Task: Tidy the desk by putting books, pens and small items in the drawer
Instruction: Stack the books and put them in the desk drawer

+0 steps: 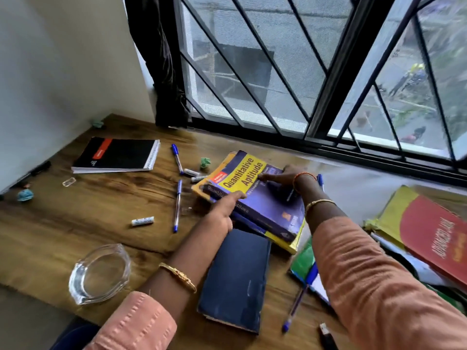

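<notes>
Wooden desk (pixel 75 236): notebook (pixel 116 155), pens (pixel 177 205), ashtray (pixel 99 274).

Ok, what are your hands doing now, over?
Left hand on the book stack's spine side, right hand flat on top. Stack not lifted clear. Pens and a dark notebook lie close around it.

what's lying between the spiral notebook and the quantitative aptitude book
Head view: between black spiral notebook and purple-yellow Quantitative Aptitude book lie a blue pen, white caps, crumpled green paper.
</notes>
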